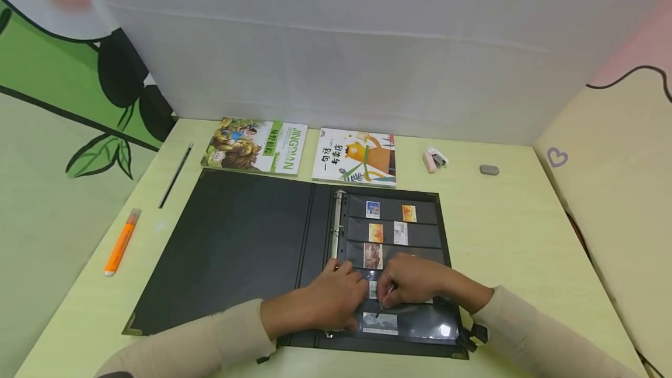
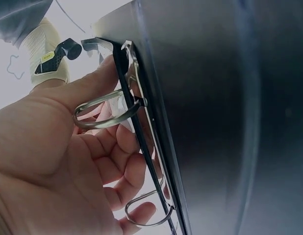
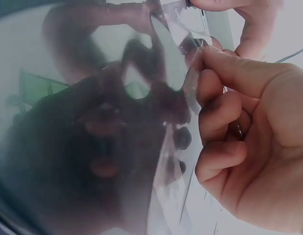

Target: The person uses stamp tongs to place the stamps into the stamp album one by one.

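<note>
A black ring-binder stamp album (image 1: 252, 238) lies open, with several stamps in the clear pockets of its right page. My left hand (image 1: 336, 296) rests beside the metal rings (image 2: 105, 115), loosely bent fingers touching the page by a small stamp (image 1: 373, 289). On that stamp's other side, my right hand (image 1: 412, 280) pinches what looks like slim metal tweezers (image 1: 391, 289), mostly hidden by the fingers. A grey stamp (image 1: 380, 324) sits in the bottom row below. Glossy clear film (image 3: 166, 58) reaches up to the right fingertips in the right wrist view.
Two picture books, one with a lion (image 1: 254, 147) and one with a bear (image 1: 354, 157), lie behind the album. A pink stapler (image 1: 434, 160) and grey eraser (image 1: 489, 170) are at the back right. At the left are a pencil (image 1: 175, 175) and an orange highlighter (image 1: 122, 242).
</note>
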A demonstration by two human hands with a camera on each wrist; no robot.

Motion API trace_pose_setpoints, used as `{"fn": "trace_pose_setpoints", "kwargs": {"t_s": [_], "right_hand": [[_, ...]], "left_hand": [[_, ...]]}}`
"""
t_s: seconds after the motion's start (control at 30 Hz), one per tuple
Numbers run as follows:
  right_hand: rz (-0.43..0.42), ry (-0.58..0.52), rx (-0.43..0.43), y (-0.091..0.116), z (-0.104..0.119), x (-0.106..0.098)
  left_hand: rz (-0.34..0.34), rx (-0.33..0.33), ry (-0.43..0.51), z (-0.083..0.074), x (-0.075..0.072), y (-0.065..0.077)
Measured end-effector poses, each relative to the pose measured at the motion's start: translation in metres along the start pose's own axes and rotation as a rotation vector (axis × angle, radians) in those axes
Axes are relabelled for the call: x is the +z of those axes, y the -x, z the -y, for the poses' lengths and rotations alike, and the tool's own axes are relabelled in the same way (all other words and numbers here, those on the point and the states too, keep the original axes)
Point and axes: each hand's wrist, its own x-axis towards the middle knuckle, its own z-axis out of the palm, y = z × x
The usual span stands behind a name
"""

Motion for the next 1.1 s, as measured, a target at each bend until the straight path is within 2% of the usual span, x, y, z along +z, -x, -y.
{"fn": "trace_pose_setpoints", "kwargs": {"t_s": [0.13,0.27,0.37,0.43,0.6,0.67,0.77,0.93,1.1], "right_hand": [[0.009,-0.05,0.006,0.003,-0.001,-0.004],[-0.075,-0.059,0.025,0.015,-0.012,-0.02],[-0.217,-0.046,0.087,0.031,-0.025,-0.034],[-0.329,-0.011,0.157,0.042,-0.036,-0.042],[-0.614,0.175,0.349,0.075,-0.08,-0.052],[-0.704,0.22,0.402,0.089,-0.1,-0.053],[-0.794,0.237,0.446,0.11,-0.128,-0.053],[-0.835,0.27,0.493,0.133,-0.156,-0.046],[-0.832,0.305,0.489,0.136,-0.168,-0.04]], "left_hand": [[0.0,0.0,0.0,0.0,0.0,-0.001],[-0.01,0.006,0.022,0.0,0.0,-0.002],[-0.02,0.006,0.049,-0.001,0.001,-0.002],[-0.025,0.005,0.073,-0.001,0.002,-0.002],[-0.035,0.01,0.108,-0.001,0.002,-0.002],[-0.038,0.014,0.102,-0.001,0.002,-0.002],[-0.036,0.015,0.096,0.0,0.001,-0.002],[-0.024,0.013,0.078,0.0,0.001,0.0],[-0.038,0.017,0.078,-0.001,0.003,0.001]]}}
